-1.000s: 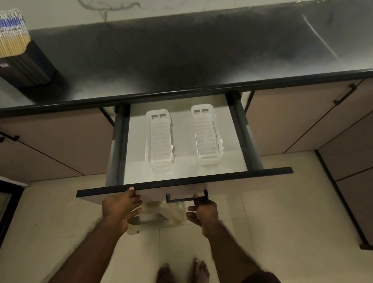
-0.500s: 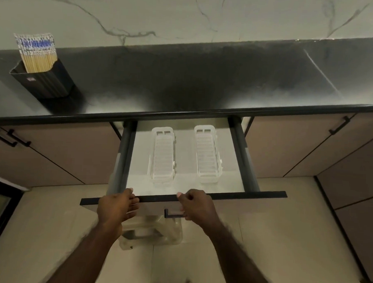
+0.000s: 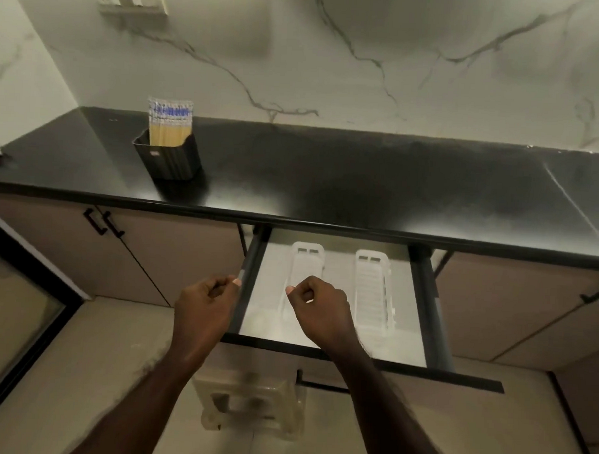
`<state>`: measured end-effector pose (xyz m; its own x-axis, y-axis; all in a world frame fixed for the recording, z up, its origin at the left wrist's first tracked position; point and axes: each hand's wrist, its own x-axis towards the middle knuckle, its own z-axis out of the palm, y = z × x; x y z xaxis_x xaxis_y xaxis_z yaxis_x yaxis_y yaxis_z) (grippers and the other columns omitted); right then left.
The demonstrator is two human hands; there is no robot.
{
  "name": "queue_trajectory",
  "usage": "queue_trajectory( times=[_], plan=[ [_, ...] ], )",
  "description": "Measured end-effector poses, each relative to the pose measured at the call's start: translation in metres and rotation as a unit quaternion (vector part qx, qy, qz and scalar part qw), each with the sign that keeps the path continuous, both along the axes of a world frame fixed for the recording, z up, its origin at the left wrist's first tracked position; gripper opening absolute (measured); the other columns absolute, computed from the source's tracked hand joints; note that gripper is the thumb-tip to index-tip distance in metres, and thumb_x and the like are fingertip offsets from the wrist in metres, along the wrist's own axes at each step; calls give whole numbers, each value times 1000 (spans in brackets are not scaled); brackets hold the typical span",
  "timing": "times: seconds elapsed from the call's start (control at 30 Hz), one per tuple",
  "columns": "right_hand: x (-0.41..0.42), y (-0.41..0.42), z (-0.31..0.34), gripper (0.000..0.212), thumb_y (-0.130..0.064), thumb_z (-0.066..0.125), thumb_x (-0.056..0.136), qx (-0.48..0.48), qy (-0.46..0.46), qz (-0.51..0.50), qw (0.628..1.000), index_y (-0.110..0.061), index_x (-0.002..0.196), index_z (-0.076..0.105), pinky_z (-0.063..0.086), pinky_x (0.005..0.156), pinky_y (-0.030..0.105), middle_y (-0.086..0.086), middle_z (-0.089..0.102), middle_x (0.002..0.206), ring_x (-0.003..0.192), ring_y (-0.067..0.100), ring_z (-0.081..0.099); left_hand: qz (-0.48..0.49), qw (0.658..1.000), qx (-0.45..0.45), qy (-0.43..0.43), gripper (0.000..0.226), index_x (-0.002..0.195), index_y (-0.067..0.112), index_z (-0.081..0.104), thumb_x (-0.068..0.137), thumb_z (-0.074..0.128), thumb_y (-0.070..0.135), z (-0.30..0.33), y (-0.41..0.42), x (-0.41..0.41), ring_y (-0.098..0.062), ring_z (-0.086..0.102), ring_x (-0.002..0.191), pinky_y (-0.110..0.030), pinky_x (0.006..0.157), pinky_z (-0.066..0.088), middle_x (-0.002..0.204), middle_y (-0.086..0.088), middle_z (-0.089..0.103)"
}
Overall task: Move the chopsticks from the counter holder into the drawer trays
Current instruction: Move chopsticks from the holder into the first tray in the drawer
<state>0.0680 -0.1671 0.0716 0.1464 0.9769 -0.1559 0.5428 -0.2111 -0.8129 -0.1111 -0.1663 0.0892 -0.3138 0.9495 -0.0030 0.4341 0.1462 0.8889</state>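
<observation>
The head camera looks down at a black counter (image 3: 328, 173) with a white marble wall (image 3: 367, 58) behind it. The drawer (image 3: 320, 356) is open under both hands. The left hand (image 3: 205, 305) and right hand (image 3: 322, 310) are curled loosely and hold nothing. 2 white trays (image 3: 374, 285) lie in the drawer; the right hand hides part of 1. The chopsticks (image 3: 168, 125) stand in a black holder (image 3: 169, 159), far up from the left hand. Their blue writing is too blurry to read. A stool (image 3: 249, 406) sits on the floor below.
</observation>
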Motion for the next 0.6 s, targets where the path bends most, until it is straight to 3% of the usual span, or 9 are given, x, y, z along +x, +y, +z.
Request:
queue_trajectory(
  times=[0.07, 0.17, 0.3, 0.5, 0.6],
  plan=[
    [-17, 5, 12, 28, -47, 57, 93, 25, -6, 10, 1000, -20, 91, 66, 52, 75, 27, -8, 71, 91, 86, 10, 65, -3, 1000, 23, -2, 20, 109, 18, 71, 91, 65, 24, 9, 3, -16, 7, 59, 81, -14, 70, 46, 83, 20, 63],
    [-45, 13, 26, 26, -45, 58, 94, 52, -13, 15, 998, -20, 93, 66, 46, 67, 20, -8, 72, 94, 82, 9, 65, -4, 998, 51, -22, 19, 108, 21, 70, 90, 66, 24, 22, 9, -41, 7, 61, 84, -14, 72, 47, 87, 16, 66],
    [-95, 27, 46, 27, -45, 57, 94, 80, -40, 14, 996, -21, 94, 67, 48, 74, 24, -9, 69, 89, 81, 7, 63, -4, 995, 85, -48, 17, 107, 29, 66, 90, 66, 25, 38, 21, -90, 5, 63, 83, -18, 74, 51, 88, 18, 66],
    [-178, 50, 77, 20, -41, 61, 93, 138, -54, -8, 989, -22, 94, 66, 42, 66, 23, -10, 66, 82, 76, 7, 61, -39, 990, 127, -48, 23, 112, 19, 68, 91, 65, 25, 61, 49, -177, 3, 64, 87, -23, 80, 54, 91, 13, 67],
    [-218, 66, 93, 19, -40, 63, 92, 168, -50, -24, 984, -21, 95, 66, 48, 68, 24, -10, 67, 81, 77, 7, 62, -44, 987, 143, -58, 22, 110, 16, 70, 90, 67, 24, 75, 66, -217, 11, 64, 78, -13, 72, 53, 84, 15, 68]
  ],
)
